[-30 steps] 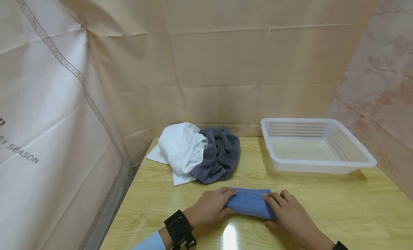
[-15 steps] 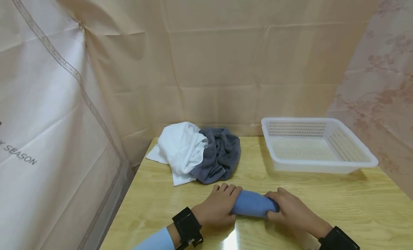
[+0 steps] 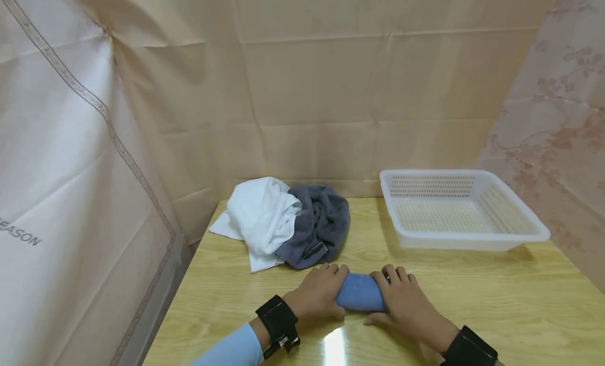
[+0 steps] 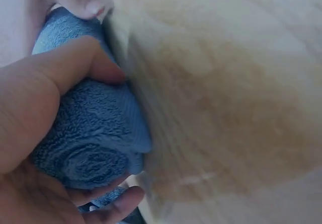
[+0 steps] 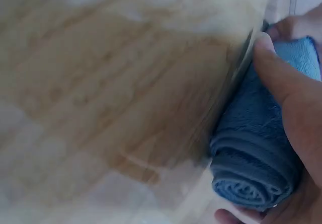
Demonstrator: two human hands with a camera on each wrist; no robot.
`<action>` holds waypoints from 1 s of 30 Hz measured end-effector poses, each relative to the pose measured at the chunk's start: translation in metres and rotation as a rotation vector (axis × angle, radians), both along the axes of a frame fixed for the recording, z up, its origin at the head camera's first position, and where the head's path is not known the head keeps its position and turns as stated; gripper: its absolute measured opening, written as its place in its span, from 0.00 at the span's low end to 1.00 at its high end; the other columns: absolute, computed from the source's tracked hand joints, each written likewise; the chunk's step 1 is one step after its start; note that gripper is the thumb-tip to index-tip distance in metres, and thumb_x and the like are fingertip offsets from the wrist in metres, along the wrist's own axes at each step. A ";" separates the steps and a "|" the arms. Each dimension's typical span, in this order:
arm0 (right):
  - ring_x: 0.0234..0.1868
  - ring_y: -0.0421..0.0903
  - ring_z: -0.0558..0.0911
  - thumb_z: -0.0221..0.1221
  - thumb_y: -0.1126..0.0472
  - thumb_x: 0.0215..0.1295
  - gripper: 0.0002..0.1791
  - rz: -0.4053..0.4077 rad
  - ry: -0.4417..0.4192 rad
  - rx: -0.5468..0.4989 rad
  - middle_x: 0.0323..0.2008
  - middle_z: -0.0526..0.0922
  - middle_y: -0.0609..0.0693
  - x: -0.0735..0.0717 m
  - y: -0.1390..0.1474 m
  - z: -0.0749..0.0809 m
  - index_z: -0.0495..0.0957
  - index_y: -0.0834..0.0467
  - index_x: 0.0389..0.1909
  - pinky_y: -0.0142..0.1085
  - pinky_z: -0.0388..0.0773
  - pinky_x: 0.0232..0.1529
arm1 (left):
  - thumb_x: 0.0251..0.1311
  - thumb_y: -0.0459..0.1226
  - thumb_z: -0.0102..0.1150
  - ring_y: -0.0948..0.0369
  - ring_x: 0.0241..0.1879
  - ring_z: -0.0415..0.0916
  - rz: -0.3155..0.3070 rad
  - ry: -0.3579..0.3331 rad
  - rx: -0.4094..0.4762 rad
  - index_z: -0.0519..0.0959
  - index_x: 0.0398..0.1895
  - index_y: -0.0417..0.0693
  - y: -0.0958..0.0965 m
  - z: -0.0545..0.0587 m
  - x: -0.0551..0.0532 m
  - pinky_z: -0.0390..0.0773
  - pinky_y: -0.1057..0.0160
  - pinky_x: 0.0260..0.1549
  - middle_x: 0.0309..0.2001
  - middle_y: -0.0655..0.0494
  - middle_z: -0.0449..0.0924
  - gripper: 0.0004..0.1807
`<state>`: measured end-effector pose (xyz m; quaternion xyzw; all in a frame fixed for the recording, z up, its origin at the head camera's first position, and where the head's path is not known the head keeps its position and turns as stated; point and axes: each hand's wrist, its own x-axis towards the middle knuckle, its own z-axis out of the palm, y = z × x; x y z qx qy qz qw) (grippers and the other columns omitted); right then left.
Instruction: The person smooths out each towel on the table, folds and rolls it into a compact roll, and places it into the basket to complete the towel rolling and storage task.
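Observation:
A blue towel, rolled into a tight cylinder, lies on the wooden table near its front. My left hand grips the roll's left end, thumb on the near side and fingers over the far side. On the right end, my right hand holds it the same way. In the left wrist view, the spiral end of the rolled towel shows below the thumb. The right wrist view shows the opposite coiled end of the towel beside the palm.
Behind the hands, a crumpled white towel lies against a crumpled dark grey towel. A white plastic basket with perforated walls stands at the back right of the table. Beige cloth hangs behind.
The blue towel has gone from a flatter folded shape to a rounder, shorter-looking roll. My right hand has shifted left along it, and both hands have regripped its ends.

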<state>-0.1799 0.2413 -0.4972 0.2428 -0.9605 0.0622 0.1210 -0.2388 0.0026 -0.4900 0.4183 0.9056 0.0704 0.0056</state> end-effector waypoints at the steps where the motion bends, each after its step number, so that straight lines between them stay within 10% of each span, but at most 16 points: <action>1: 0.46 0.55 0.74 0.71 0.25 0.46 0.48 0.016 0.023 0.012 0.47 0.73 0.55 -0.004 0.000 0.000 0.75 0.57 0.57 0.53 0.74 0.42 | 0.44 0.52 0.79 0.59 0.43 0.75 0.004 -0.010 -0.008 0.71 0.55 0.48 0.000 0.001 -0.001 0.78 0.61 0.42 0.45 0.55 0.77 0.38; 8: 0.41 0.50 0.69 0.80 0.46 0.37 0.36 0.157 0.032 -0.021 0.40 0.71 0.51 -0.026 -0.001 0.002 0.77 0.63 0.43 0.47 0.73 0.43 | 0.41 0.45 0.83 0.61 0.39 0.75 0.001 -0.072 -0.007 0.70 0.55 0.48 -0.001 0.006 -0.004 0.77 0.64 0.39 0.41 0.55 0.76 0.40; 13: 0.48 0.51 0.74 0.80 0.53 0.38 0.42 0.112 -0.042 -0.086 0.46 0.75 0.51 -0.026 -0.006 -0.006 0.75 0.60 0.57 0.49 0.77 0.49 | 0.40 0.43 0.83 0.63 0.36 0.76 0.003 -0.103 0.039 0.70 0.53 0.48 -0.003 0.004 -0.006 0.77 0.66 0.35 0.37 0.55 0.77 0.38; 19: 0.52 0.59 0.75 0.80 0.56 0.49 0.45 0.149 0.132 0.091 0.52 0.74 0.59 -0.023 -0.008 -0.004 0.70 0.58 0.68 0.55 0.75 0.51 | 0.42 0.42 0.81 0.65 0.36 0.76 0.084 -0.403 0.169 0.72 0.52 0.50 -0.010 0.007 -0.015 0.77 0.66 0.36 0.38 0.60 0.78 0.34; 24: 0.48 0.57 0.77 0.82 0.58 0.45 0.47 0.173 0.104 0.177 0.48 0.77 0.57 -0.029 -0.008 0.007 0.71 0.58 0.67 0.53 0.76 0.48 | 0.44 0.43 0.80 0.65 0.38 0.77 0.119 -0.634 0.262 0.74 0.53 0.52 -0.015 0.011 -0.020 0.78 0.63 0.38 0.40 0.63 0.77 0.32; 30: 0.42 0.52 0.83 0.82 0.52 0.38 0.47 0.225 0.096 0.027 0.43 0.82 0.52 -0.034 0.002 0.015 0.74 0.59 0.63 0.49 0.82 0.41 | 0.43 0.40 0.81 0.65 0.38 0.77 0.053 -0.670 0.314 0.75 0.51 0.54 -0.019 0.021 -0.026 0.78 0.65 0.37 0.41 0.63 0.79 0.31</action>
